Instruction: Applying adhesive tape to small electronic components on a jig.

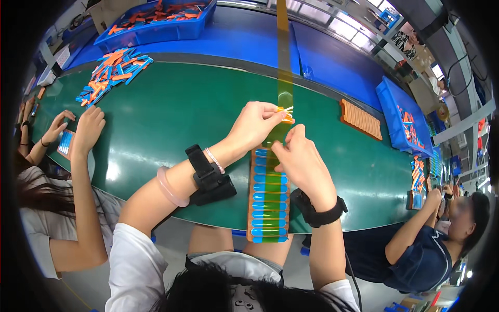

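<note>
A strip of clear yellow tape (284, 57) hangs from above and runs down onto a brown grooved tray (251, 208). Several blue flat pieces (258, 206) lie side by side in the tray, with tape along their middles. My left hand (257, 124) is closed in a pinch on a small orange-and-white thing (287, 118) at the tape; its exact kind is unclear. Just below and to the right, my right hand (307, 160) has its fingers curled, thumb over the tape's edge above the tray. Whatever its fingertips hold is hidden.
The green table (171, 125) bears a pile of orange and blue pieces (112, 73) at far left. An orange-brown grooved tray (362, 119) sits at right, near a blue bin (400, 117). Another blue bin (156, 23) stands behind. Co-workers (67, 208) (421, 244) sit on both sides.
</note>
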Demonstrator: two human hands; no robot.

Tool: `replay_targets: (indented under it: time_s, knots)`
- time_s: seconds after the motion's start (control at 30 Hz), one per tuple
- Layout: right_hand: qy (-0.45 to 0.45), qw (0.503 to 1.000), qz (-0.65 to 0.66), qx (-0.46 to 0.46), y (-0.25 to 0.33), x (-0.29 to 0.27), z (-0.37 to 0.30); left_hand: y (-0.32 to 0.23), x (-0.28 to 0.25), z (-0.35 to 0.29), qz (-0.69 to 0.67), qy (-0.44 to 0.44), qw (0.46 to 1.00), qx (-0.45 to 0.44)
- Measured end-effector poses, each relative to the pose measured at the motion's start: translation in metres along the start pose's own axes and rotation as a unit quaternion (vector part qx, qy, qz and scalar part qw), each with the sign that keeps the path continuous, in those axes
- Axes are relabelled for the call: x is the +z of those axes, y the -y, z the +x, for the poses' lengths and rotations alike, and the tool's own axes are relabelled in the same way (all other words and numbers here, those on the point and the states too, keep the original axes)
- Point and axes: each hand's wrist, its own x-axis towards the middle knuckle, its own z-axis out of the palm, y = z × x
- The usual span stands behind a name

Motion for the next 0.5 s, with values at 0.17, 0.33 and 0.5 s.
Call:
replay_targets:
  time_s: [0.17, 0.33, 0.5]
  knots:
    - [-0.014, 1.000, -0.002, 0.008, 0.000, 0.001, 0.017, 0.007, 0.003, 0.001, -0.012, 0.006, 1.000, -0.008]
    - [-0.019, 1.000, 0.017, -0.018, 0.004, 0.003, 0.028, 0.009, -0.002, 0.002, -0.065, 0.019, 0.997, -0.041]
    - [-0.030, 1.000, 0.007, -0.007, -0.008, -0.003, 0.028, 0.005, -0.007, 0.007, -0.040, 0.013, 0.998, -0.050]
